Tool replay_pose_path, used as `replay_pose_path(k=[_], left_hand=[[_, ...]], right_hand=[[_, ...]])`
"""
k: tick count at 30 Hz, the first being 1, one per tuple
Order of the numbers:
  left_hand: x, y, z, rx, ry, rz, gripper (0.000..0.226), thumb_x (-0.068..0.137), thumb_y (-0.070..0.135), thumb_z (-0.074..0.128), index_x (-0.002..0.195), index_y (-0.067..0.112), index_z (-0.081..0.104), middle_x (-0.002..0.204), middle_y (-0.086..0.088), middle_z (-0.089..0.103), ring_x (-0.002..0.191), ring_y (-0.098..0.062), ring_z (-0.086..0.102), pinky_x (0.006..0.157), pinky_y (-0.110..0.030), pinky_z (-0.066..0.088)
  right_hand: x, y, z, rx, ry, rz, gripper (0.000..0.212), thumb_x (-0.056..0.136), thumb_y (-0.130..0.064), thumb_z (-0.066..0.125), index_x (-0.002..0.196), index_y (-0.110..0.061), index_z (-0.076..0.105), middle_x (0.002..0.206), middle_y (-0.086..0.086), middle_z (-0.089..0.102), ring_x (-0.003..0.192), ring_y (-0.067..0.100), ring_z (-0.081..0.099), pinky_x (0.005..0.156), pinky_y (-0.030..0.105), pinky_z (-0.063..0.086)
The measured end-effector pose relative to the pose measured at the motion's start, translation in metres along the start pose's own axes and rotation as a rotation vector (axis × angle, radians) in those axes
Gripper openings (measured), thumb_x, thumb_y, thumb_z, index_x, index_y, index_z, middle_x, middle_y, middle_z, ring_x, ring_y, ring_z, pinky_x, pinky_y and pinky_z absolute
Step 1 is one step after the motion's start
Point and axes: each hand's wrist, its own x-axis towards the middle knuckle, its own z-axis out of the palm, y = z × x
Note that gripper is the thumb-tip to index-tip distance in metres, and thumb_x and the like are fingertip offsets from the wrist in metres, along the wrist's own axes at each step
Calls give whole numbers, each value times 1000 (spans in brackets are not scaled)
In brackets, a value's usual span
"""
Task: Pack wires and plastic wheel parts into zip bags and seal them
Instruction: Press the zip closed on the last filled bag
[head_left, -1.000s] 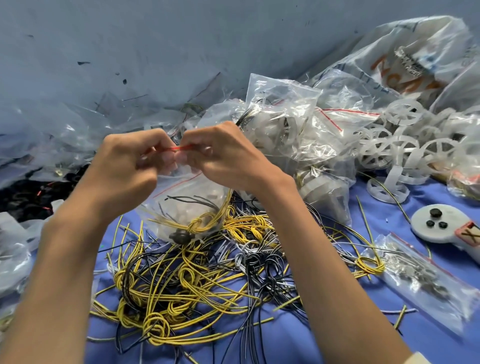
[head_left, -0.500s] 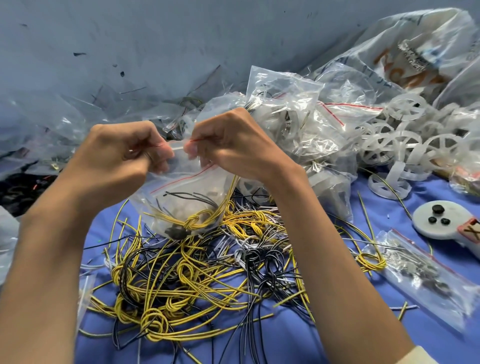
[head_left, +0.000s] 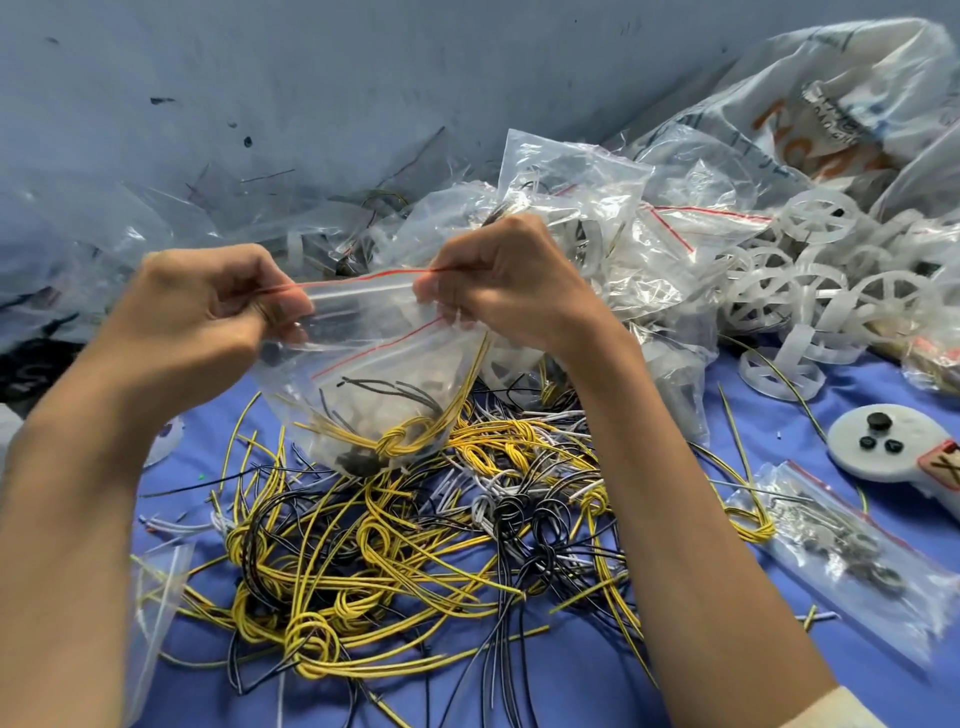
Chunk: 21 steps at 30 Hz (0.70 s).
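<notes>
I hold a clear zip bag with a red line along its top, in the air above the wire pile. My left hand pinches the left end of the zip strip. My right hand pinches the right end. The strip is stretched between them. Inside the bag lie a knotted yellow wire bundle, black wires and a small dark part. Below, a tangle of yellow, black and white wires covers the blue table. White plastic wheels are heaped at the right.
Filled zip bags pile up behind my hands against the grey wall. A large printed plastic sack lies at back right. A white controller and a zip bag of small metal parts lie right. An empty zip bag lies left.
My hands have moved apart along the bag's top, from nearly touching to the two ends, drawing the zip strip out straight.
</notes>
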Motion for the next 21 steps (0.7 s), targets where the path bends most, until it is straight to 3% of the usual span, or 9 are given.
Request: replay_pose_path(k=[2,5,7,11,16,18,21], left_hand=[[-1,-7,-5,25,25,-3,23,87,5,63,69,18,63,59,20,66,42,7,53,39,-5,38],[-3,-19,-16,46,49,-12,14,86,17,67,74,24,66,63,17,68,42,0,46,33,-12,35],[-2,-22,-18,25,51,-23,11,84,23,68,74,28,66,64,16,69,50,-11,53,32,-17,36],[-2,-18,-15,-5,59,-35,13,82,22,69,72,30,66,64,18,68,64,-26,62,48,-24,44],[-5,-2,-7,-118,156,-63,18,74,29,74,63,23,61,58,18,67,44,5,52,41,-10,39],[-3,6,-1,-204,218,-67,20,73,32,72,64,21,57,57,19,66,46,6,54,44,-8,42],[0,15,15,-362,297,-90,19,79,34,65,73,22,52,58,16,66,51,4,59,51,-14,48]], right_hand=[[0,3,-1,17,26,13,10,82,-8,70,73,-12,71,57,-1,65,43,-1,55,49,12,44],[-1,10,-7,30,56,51,13,83,-12,71,69,-12,70,57,2,66,43,6,56,47,26,50],[-2,14,-10,33,80,44,15,82,-13,72,67,-16,69,55,-1,64,43,6,56,47,22,48],[-2,19,-10,44,101,28,13,80,-15,74,68,-15,70,53,-4,63,41,6,55,46,18,44],[-6,26,-15,94,189,32,20,77,-17,76,69,0,70,54,1,65,40,4,52,43,14,40],[-8,29,-17,162,244,65,14,78,-12,74,71,-1,69,55,4,64,40,3,51,43,13,39],[-7,29,-9,364,320,126,2,82,1,67,84,3,67,61,9,63,47,9,56,51,21,49]])
